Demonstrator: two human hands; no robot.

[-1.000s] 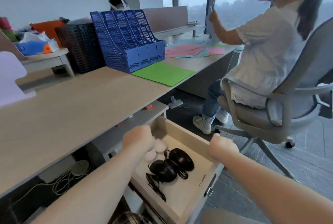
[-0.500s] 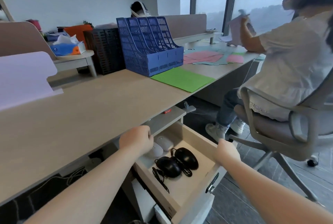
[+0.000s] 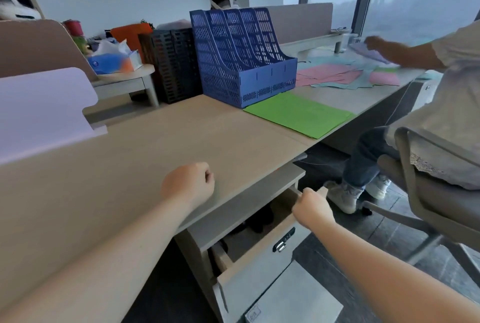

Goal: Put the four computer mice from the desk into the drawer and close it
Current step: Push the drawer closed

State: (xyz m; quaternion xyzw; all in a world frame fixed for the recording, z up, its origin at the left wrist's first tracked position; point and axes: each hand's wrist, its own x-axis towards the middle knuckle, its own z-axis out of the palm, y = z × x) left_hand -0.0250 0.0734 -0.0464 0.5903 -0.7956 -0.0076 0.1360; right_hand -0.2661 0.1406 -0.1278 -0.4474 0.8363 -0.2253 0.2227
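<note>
Since the earlier frame the drawer [image 3: 262, 242] has slid most of the way in under the desk's [image 3: 130, 166] front edge, leaving a narrow gap where only a dark mouse [image 3: 259, 220] shows dimly. The right hand [image 3: 313, 209] is closed around the drawer front's top edge; the left hand [image 3: 188, 185] hangs over the desk edge, curled into a loose empty fist.

No readable text anywhere. Small label [image 3: 254, 314] low on the cabinet front below the drawer [image 3: 255, 268] carries marks, maybe two or three characters, too blurred to read. Tissue box [image 3: 114, 63] on the side shelf has a round blue logo, lettering not legible.
</note>
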